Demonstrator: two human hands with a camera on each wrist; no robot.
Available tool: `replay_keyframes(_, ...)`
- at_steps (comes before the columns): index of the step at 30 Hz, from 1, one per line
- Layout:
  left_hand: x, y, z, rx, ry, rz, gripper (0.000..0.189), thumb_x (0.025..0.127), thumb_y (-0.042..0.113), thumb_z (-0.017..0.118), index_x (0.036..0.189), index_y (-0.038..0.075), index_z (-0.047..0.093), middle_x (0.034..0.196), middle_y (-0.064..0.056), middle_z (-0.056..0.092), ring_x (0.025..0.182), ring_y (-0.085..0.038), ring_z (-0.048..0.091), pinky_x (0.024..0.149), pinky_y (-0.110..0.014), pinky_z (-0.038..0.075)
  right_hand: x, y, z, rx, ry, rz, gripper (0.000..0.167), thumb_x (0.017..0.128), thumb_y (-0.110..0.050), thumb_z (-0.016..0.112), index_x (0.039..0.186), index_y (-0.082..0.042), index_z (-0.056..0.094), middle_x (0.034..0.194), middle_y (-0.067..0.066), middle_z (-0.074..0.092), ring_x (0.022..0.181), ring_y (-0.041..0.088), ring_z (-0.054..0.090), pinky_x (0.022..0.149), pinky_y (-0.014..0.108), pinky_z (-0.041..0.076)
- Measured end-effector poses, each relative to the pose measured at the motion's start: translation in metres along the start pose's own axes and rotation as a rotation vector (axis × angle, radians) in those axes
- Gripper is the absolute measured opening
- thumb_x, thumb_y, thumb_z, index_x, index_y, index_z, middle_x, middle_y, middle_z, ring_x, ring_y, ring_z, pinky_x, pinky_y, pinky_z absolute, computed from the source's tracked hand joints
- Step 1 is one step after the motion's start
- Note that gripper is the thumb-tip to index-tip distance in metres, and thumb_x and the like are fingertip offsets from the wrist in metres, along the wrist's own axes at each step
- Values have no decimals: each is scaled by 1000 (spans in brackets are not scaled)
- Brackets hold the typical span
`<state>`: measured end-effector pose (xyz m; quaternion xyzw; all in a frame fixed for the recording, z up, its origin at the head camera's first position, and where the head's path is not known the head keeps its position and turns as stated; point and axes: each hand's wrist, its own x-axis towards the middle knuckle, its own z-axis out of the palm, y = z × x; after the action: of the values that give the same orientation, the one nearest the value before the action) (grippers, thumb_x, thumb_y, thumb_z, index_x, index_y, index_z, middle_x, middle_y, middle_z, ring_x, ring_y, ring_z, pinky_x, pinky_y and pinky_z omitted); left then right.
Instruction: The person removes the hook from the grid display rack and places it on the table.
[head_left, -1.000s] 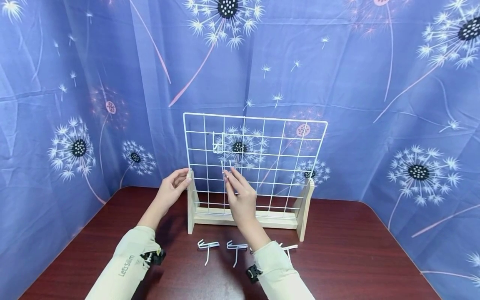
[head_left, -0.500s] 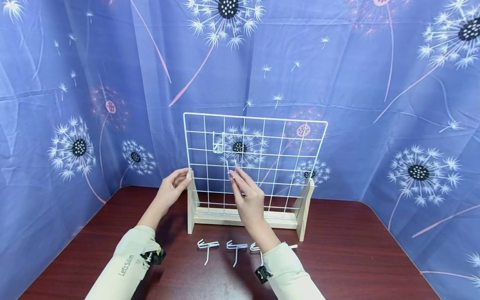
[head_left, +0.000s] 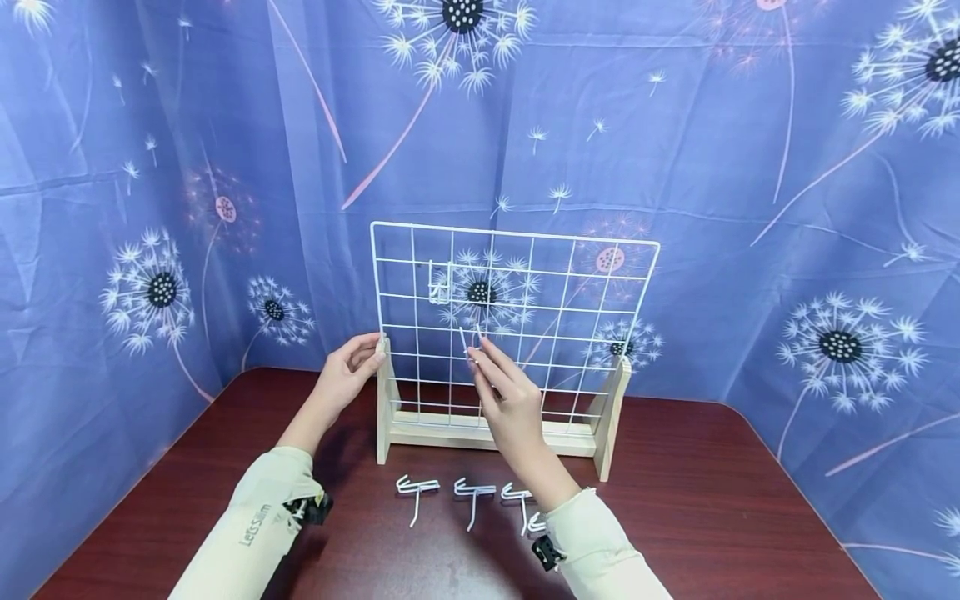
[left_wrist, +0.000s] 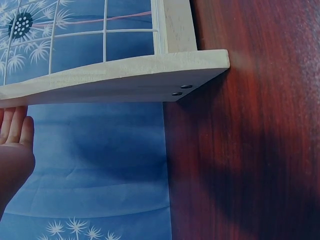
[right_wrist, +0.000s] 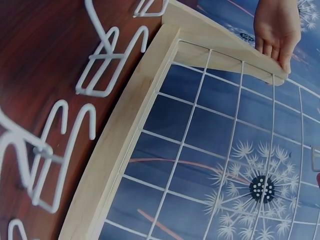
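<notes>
A white wire grid panel (head_left: 517, 232) stands upright in a pale wooden stand (head_left: 435, 432). At its left end, my left hand (head_left: 347, 368) grips the top of the side post (head_left: 383, 408), the thumb in front; the left wrist view shows its fingers (left_wrist: 18, 125) against the post. My right hand (head_left: 516, 412) pinches a white wire hook (head_left: 463, 340) before the middle of the grid, prongs pointing up. Only a sliver of that hook (right_wrist: 315, 159) enters the right wrist view. Another white hook (head_left: 432, 292) hangs on the grid's upper left.
Several more white wire hooks (head_left: 474, 487) lie in a row on the dark red table (head_left: 690, 500) before the stand. My right sleeve (head_left: 600, 542) partly covers the rightmost one. A blue dandelion-print curtain (head_left: 720, 167) encloses the table behind and at the sides.
My right hand has moved to the right and slightly down with the hook, tilting it a little. My left hand has stayed on the post. The head view has shifted slightly.
</notes>
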<state>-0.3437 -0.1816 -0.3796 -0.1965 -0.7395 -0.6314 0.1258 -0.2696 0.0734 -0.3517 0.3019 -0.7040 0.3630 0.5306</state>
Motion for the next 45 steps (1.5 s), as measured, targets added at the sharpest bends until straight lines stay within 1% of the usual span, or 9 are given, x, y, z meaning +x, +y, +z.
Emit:
replay_keyframes(7,0,2,2,-2,8,-8,42,96,7,59,134,-7,48,128,-29,55,101,0,55,86,-13,46,-4,3,-11,-1,-18,-33,22,83,4,70,104,-1,73,110,21,68,98,32,67,81,25,54)
replay_keyframes(13,-1,2,2,-6,9,-16,42,96,8,59,134,-6,49,128,-29,55,101,-1,55,86,-13,46,-8,4,-21,8,-32,-57,24,83,4,70,106,-1,72,111,21,67,97,33,67,73,22,55)
replay_keyframes(15,-1,1,2,-3,13,-18,42,96,8,60,134,-7,49,128,-29,55,101,0,55,86,-13,46,-9,5,-24,6,-43,-63,23,85,2,70,107,-1,72,113,21,67,97,32,67,73,22,55)
replay_keyframes(20,0,1,2,-6,11,-24,42,96,8,60,133,-6,49,128,-29,55,101,0,55,86,-12,46,-13,7,-30,-14,-52,-84,18,92,-7,65,107,-1,72,113,19,67,97,31,67,81,27,54)
replay_keyframes(24,-1,1,2,-10,6,-27,42,96,8,59,134,-6,49,128,-29,54,102,0,55,86,-13,46,-16,8,-34,-15,-51,-106,20,96,-14,60,107,-2,72,112,19,67,96,31,67,85,28,53)
replay_keyframes(30,-2,3,2,-1,2,-37,43,96,10,59,135,-5,48,130,-27,54,104,-2,54,87,-12,45,-17,8,-41,-30,-56,-139,21,96,-15,60,106,-2,73,111,19,68,95,31,67,85,28,53)
replay_keyframes(35,-1,4,2,-6,-4,-31,43,96,9,59,135,-6,48,129,-28,54,102,0,54,87,-13,46,-18,6,-49,-37,-76,-155,22,97,-15,59,106,0,72,112,19,67,95,31,67,85,28,53)
replay_keyframes(42,-1,4,1,-11,-4,-24,43,96,7,58,135,-7,47,129,-29,54,103,-1,54,87,-13,46,-26,8,-58,-55,-97,-184,25,99,-18,56,107,-1,72,113,19,67,94,32,67,86,29,53)
replay_keyframes(45,-2,5,1,-8,-7,-28,43,96,7,58,135,-6,47,130,-29,53,103,0,54,87,-13,46,-30,9,-62,-59,-109,-189,25,99,-18,56,107,-1,72,113,19,67,92,31,68,83,29,54)
